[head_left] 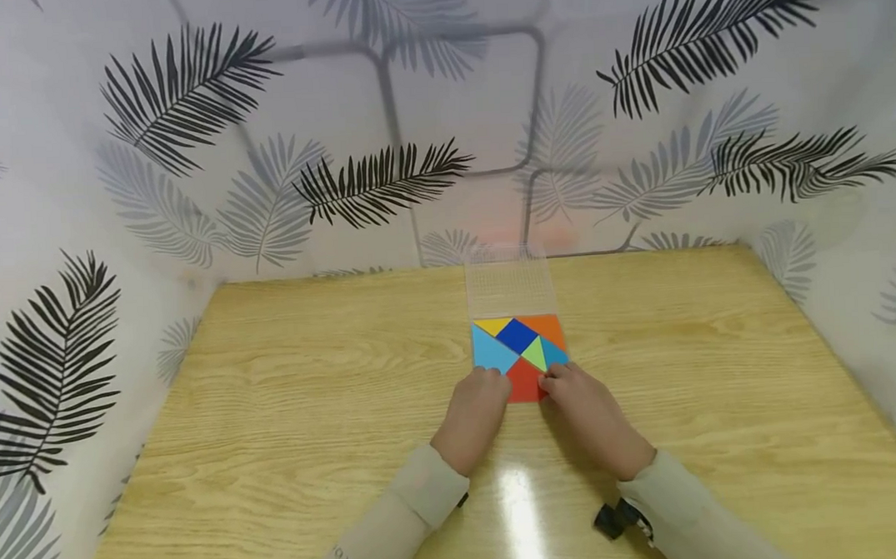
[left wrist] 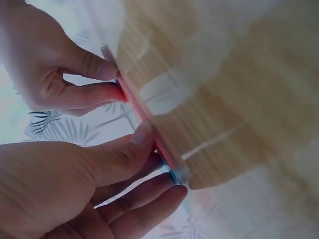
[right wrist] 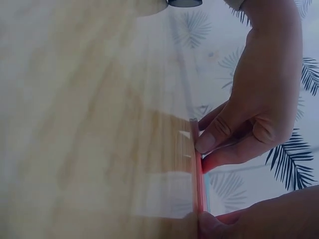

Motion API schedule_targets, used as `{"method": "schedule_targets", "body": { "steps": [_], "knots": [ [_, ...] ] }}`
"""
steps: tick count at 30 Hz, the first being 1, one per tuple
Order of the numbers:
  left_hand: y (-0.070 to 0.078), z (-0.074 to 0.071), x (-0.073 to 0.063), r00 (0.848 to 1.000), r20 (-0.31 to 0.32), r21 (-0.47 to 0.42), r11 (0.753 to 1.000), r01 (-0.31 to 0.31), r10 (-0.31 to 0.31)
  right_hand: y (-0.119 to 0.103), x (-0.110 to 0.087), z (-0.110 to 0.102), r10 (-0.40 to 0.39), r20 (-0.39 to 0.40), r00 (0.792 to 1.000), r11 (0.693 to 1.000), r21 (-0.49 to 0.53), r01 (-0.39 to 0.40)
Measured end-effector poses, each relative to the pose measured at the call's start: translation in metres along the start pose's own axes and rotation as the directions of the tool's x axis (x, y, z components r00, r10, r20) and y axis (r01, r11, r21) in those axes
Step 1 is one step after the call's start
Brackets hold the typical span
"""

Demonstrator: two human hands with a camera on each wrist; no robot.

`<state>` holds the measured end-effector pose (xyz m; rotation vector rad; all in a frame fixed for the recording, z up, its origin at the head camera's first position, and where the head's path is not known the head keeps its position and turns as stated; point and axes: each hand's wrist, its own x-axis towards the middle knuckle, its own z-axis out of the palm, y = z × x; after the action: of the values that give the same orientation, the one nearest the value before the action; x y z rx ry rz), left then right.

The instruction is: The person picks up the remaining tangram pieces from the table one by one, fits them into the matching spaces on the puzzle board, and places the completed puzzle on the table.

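A tangram (head_left: 523, 382) lies flat on the table in the head view, its red, orange, yellow, green and blue pieces fitted together in a shallow clear case. The case's transparent lid (head_left: 510, 289) is folded back on the far side. At the near left corner my left hand (head_left: 478, 407) grips the edge, thumb on the front side in the left wrist view. My right hand (head_left: 592, 415) holds the near right corner; the right wrist view has its thumb and fingers (right wrist: 227, 154) on the red edge (right wrist: 199, 191). Both hands cover parts of the light blue and red pieces.
A wood-grain table (head_left: 332, 385) spreads out around the case. Behind it and along both sides hangs a pale cloth (head_left: 440, 105) with dark leaf prints. A black device (head_left: 616, 518) is at the right wrist, and glare marks the table's front.
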<state>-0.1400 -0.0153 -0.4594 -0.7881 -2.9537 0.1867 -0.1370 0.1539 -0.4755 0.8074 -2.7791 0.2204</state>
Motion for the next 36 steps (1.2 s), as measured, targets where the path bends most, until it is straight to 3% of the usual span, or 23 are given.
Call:
{"method": "schedule_targets", "body": {
  "steps": [12, 19, 30, 36],
  "knots": [
    [-0.009, 0.000, 0.022, 0.998, -0.056, 0.036, 0.998, 0.044, -0.042, 0.009, 0.026, 0.001, 0.040, 0.018, 0.999, 0.999, 0.019, -0.040],
    [-0.012, 0.000, 0.033, 0.998, -0.029, 0.007, 0.998, 0.062, -0.061, 0.013, 0.039, 0.004, 0.096, 0.046, 0.994, 0.995, 0.033, -0.098],
    [-0.023, 0.002, 0.047, 0.996, -0.018, -0.019, 0.996, 0.093, -0.093, 0.019, 0.057, 0.008, 0.093, 0.037, 0.995, 0.994, 0.062, -0.095],
    [-0.024, 0.002, 0.050, 0.998, -0.002, -0.050, 0.997, 0.059, -0.059, 0.019, 0.054, 0.009, 0.126, 0.053, 0.991, 0.991, 0.029, -0.128]
  ]
}}
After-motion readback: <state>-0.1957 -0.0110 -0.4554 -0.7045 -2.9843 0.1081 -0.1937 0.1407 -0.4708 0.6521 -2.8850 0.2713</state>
